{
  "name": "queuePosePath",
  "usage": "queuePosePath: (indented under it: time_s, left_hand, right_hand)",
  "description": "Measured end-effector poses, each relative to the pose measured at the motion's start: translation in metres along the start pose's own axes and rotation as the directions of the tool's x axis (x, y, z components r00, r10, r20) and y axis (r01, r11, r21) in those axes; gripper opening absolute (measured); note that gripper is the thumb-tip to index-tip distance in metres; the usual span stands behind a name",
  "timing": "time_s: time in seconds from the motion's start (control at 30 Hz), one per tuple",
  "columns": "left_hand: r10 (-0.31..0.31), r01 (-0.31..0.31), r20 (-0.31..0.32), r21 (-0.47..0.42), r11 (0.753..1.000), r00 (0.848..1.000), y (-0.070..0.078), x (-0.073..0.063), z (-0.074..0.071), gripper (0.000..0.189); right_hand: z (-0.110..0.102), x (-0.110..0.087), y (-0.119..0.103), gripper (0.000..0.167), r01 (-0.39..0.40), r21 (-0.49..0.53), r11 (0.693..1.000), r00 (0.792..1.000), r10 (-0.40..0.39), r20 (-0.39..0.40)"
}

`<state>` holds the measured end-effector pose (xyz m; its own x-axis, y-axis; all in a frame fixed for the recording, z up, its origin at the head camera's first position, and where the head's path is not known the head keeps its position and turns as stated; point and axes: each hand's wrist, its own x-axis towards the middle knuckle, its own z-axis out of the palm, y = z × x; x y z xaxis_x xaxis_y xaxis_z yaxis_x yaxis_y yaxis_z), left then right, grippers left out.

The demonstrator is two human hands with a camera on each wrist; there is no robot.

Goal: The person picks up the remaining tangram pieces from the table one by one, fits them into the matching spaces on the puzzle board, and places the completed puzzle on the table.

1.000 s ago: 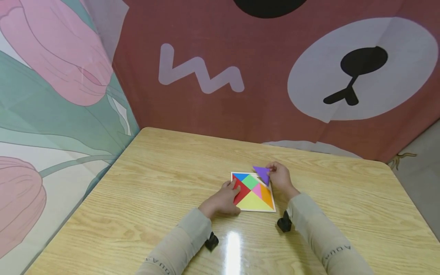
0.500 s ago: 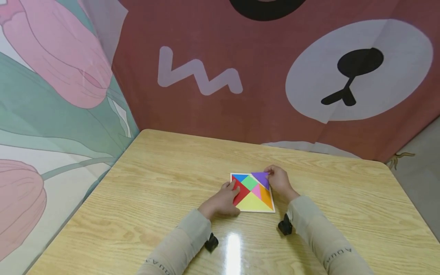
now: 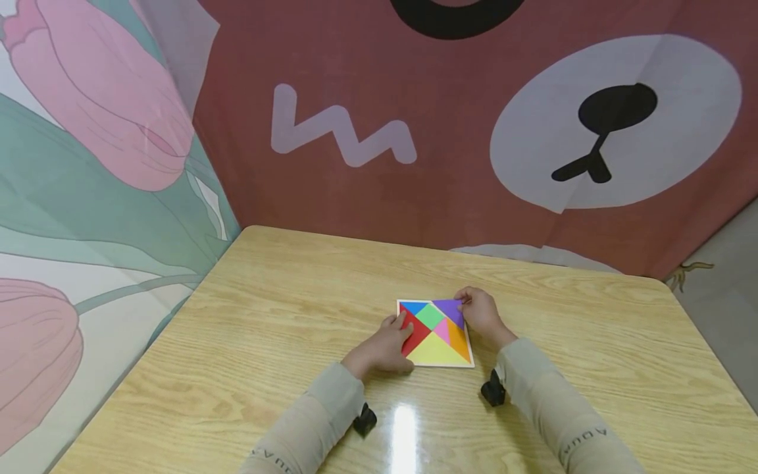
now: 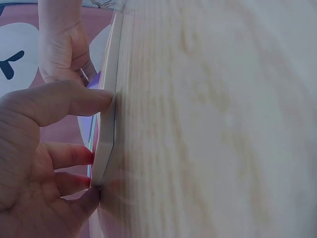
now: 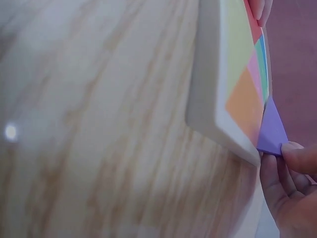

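A square white tangram tray [image 3: 472, 357] lies on the table, filled with coloured pieces. My left hand [image 3: 385, 343] holds it at the left side, fingers over the red triangle [image 3: 417, 331] and thumb against the near edge. With my right hand [image 3: 482, 312] I pinch the purple triangle [image 3: 447, 308] at the far right corner. In the right wrist view, that purple triangle [image 5: 272, 131] is tilted, its outer corner raised above the tray rim [image 5: 233, 136]. Blue, green, pink, orange and yellow pieces lie flat in the tray.
The wooden table [image 3: 284, 296] reaches back to a wall cloth [image 3: 355, 197] printed with a bear face. Another cloth with tulips [image 3: 118, 118] hangs at the left. Small black devices [image 3: 493, 388] sit at both wrists.
My right hand has brought the purple triangle down and slightly left, into the far right corner of the tray. The left hand has stayed at the tray's left side.
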<state>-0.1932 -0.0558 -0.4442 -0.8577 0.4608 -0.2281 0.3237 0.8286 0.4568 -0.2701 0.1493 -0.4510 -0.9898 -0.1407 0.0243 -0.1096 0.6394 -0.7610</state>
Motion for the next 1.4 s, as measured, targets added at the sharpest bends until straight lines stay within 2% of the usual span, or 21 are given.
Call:
queuePosePath:
  time_s: [0.13, 0.4, 0.6, 0.77, 1.1, 1.2, 1.33, 1.4]
  left_hand:
    - [0.005, -0.005, -0.004, 0.007, 1.000, 1.000, 0.001, -0.001, 0.000, 0.076]
    - [-0.002, 0.002, 0.001, 0.003, 1.000, 1.000, 0.002, 0.000, -0.001, 0.076]
    - [0.001, -0.001, -0.004, 0.007, 1.000, 1.000, 0.002, 0.000, -0.002, 0.075]
    - [0.008, -0.008, -0.005, 0.011, 1.000, 1.000, 0.003, 0.001, -0.003, 0.075]
    - [0.017, -0.017, -0.007, -0.006, 1.000, 1.000, 0.003, -0.002, -0.003, 0.074]
    - [0.012, -0.012, -0.010, -0.015, 1.000, 1.000, 0.002, -0.002, -0.002, 0.074]
    - [0.004, -0.004, -0.009, -0.021, 1.000, 1.000, 0.000, -0.002, -0.001, 0.074]
    - [0.003, -0.003, -0.006, -0.027, 1.000, 1.000, 0.000, -0.002, 0.000, 0.074]
  right_hand:
    - [-0.003, -0.001, -0.001, 0.014, 0.025, -0.016, 1.000, 1.000, -0.025, 0.018]
    - [-0.005, 0.000, -0.002, 0.015, 0.016, -0.020, 1.000, 0.998, -0.015, 0.053]
    - [-0.006, 0.000, -0.002, 0.014, 0.083, -0.109, 0.991, 0.994, -0.075, 0.075]
    - [-0.005, 0.000, -0.004, 0.016, 0.093, -0.180, 0.979, 0.991, -0.074, 0.109]
    - [0.000, -0.004, -0.004, 0.021, 0.118, -0.282, 0.952, 0.989, -0.088, 0.119]
    - [0.004, -0.009, -0.008, 0.021, 0.191, -0.388, 0.902, 0.979, -0.147, 0.138]
    - [0.010, -0.019, -0.016, 0.020, 0.293, -0.548, 0.784, 0.956, -0.225, 0.190]
    - [0.012, -0.024, -0.020, 0.020, 0.313, -0.598, 0.738, 0.949, -0.223, 0.221]
